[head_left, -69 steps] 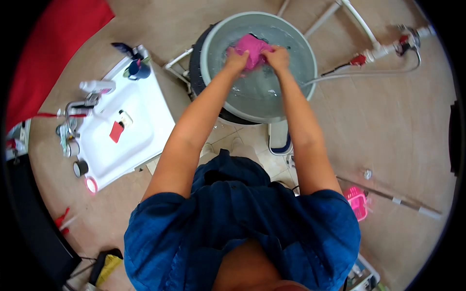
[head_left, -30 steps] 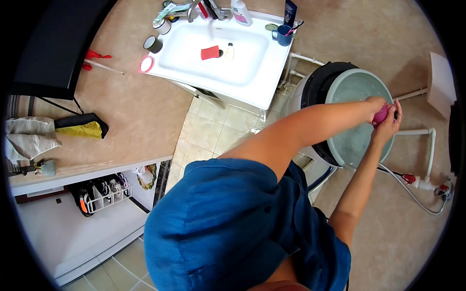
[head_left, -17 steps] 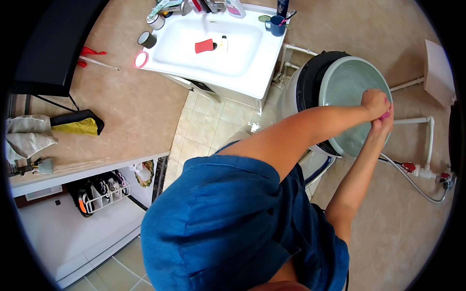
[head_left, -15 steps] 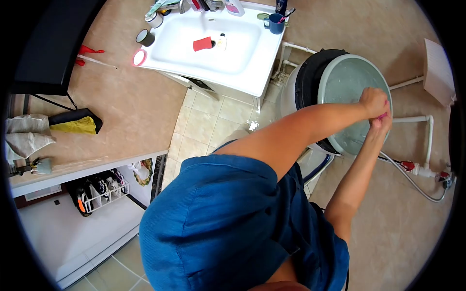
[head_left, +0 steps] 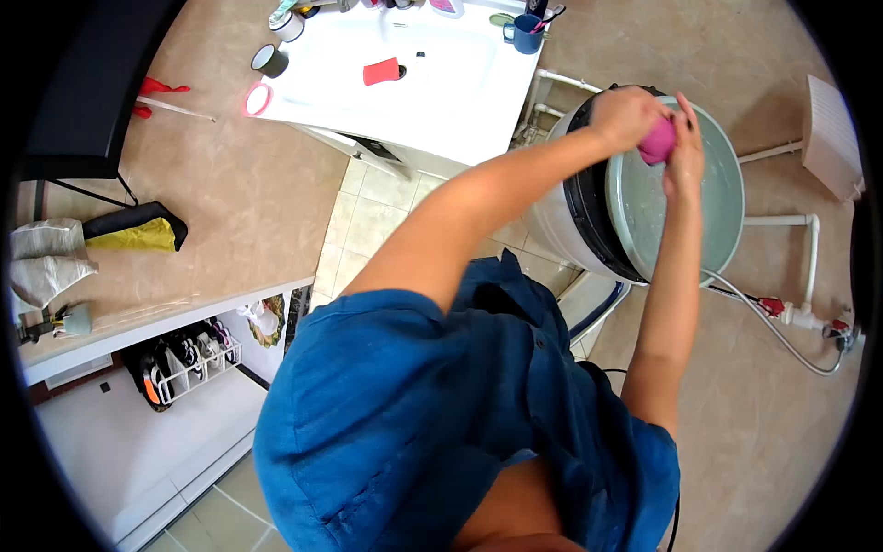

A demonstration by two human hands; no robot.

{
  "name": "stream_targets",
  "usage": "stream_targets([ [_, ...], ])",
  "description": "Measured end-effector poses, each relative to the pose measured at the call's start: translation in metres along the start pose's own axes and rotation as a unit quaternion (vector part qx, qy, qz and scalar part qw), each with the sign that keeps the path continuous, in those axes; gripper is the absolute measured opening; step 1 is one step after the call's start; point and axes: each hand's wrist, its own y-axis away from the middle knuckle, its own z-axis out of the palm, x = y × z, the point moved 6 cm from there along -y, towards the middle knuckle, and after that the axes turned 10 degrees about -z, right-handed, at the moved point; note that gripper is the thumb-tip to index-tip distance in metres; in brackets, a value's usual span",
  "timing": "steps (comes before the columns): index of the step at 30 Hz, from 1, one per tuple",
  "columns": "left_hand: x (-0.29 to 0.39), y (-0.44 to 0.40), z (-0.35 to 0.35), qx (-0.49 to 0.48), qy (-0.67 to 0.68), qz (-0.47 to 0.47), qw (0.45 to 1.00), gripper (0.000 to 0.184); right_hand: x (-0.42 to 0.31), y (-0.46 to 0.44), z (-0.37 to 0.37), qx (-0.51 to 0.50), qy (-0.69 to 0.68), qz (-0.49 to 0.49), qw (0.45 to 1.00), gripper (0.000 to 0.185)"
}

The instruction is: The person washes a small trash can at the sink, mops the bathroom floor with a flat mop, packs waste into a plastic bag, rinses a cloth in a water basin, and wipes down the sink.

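A balled-up pink cloth (head_left: 657,143) is between my two hands, above the pale green basin (head_left: 729,189). My left hand (head_left: 630,118) comes from the left with curled fingers and grips the cloth's upper left side. From below, my right hand (head_left: 684,152) holds the cloth's right side, some of its fingers stretched upward. Water fills the basin, which rests tilted in view on a round black-rimmed white appliance (head_left: 589,212).
A white sink (head_left: 469,110) at the top holds a red sponge-like piece (head_left: 382,72). A blue mug (head_left: 526,34) stands at its right corner. Pipes and a hose (head_left: 782,336) run along the right wall. A shoe rack (head_left: 198,368) is at lower left.
Both hands have moved up and left over the basin. The cloth, mostly hidden in my clasped hands before, now shows as a rounded bundle. The view has shifted slightly.
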Motion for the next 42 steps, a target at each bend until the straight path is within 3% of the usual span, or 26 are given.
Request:
stream_targets([
  [1, -0.016, -0.005, -0.023, 0.024, -0.054, -0.112, 0.992, 0.034, -0.007, 0.002, 0.028, -0.028, 0.046, -0.041, 0.998, 0.042],
  [2, -0.047, -0.012, -0.036, 0.033, -0.028, -0.166, 0.985, 0.043, -0.004, -0.003, 0.044, -0.067, 0.215, -0.189, 0.956, 0.042],
  [3, -0.049, -0.011, -0.068, 0.041, -0.058, -0.222, 0.972, 0.050, -0.012, 0.005, 0.072, -0.091, 0.280, -0.292, 0.910, 0.041],
  [4, -0.055, -0.011, -0.092, 0.045, -0.033, -0.256, 0.965, 0.054, -0.006, 0.009, 0.094, -0.107, 0.296, -0.325, 0.892, 0.040],
  [6, -0.089, -0.011, -0.127, 0.081, -0.078, -0.291, 0.950, 0.050, 0.009, 0.016, 0.129, -0.115, 0.308, -0.304, 0.894, 0.039],
  [10, -0.166, 0.016, -0.166, 0.053, 0.182, -0.348, 0.918, 0.058, 0.036, 0.026, 0.184, -0.069, 0.354, -0.232, 0.903, 0.032],
  [13, -0.223, 0.050, -0.228, 0.047, 0.052, -0.319, 0.945, 0.055, 0.061, 0.029, 0.213, -0.124, 0.414, -0.239, 0.870, 0.030],
  [15, -0.250, 0.082, -0.286, 0.074, -0.084, -0.306, 0.945, 0.046, 0.122, 0.033, 0.227, -0.253, 0.402, -0.282, 0.833, 0.031],
  [17, -0.260, 0.121, -0.348, 0.143, -0.093, -0.347, 0.922, 0.038, 0.193, 0.070, 0.240, -0.347, 0.525, -0.300, 0.716, 0.035],
  [19, -0.289, 0.160, -0.405, 0.205, -0.158, -0.300, 0.918, 0.031, 0.204, 0.105, 0.256, -0.323, 0.515, -0.296, 0.737, 0.038],
  [25, -0.330, 0.238, -0.506, 0.266, -0.191, -0.372, 0.869, 0.030, 0.232, 0.153, 0.427, -0.394, 0.403, -0.357, 0.745, 0.043],
  [29, -0.331, 0.251, -0.524, 0.265, -0.185, -0.377, 0.868, 0.030, 0.250, 0.178, 0.565, -0.456, 0.451, -0.501, 0.581, 0.044],
  [31, -0.335, 0.257, -0.528, 0.256, -0.176, -0.384, 0.869, 0.033, 0.250, 0.172, 0.606, -0.407, 0.383, -0.437, 0.705, 0.047],
  [32, -0.336, 0.259, -0.530, 0.244, -0.179, -0.387, 0.871, 0.035, 0.253, 0.170, 0.619, -0.400, 0.381, -0.438, 0.709, 0.049],
  [34, -0.339, 0.266, -0.537, 0.212, -0.161, -0.424, 0.866, 0.039, 0.257, 0.171, 0.620, -0.456, 0.389, -0.462, 0.654, 0.050],
  [36, -0.342, 0.282, -0.544, 0.210, -0.158, -0.427, 0.865, 0.041, 0.244, 0.165, 0.594, -0.481, 0.332, -0.390, 0.712, 0.054],
  [42, -0.358, 0.346, -0.568, 0.186, -0.202, -0.430, 0.860, 0.037, 0.217, 0.163, 0.421, -0.522, 0.432, -0.358, 0.642, 0.070],
])
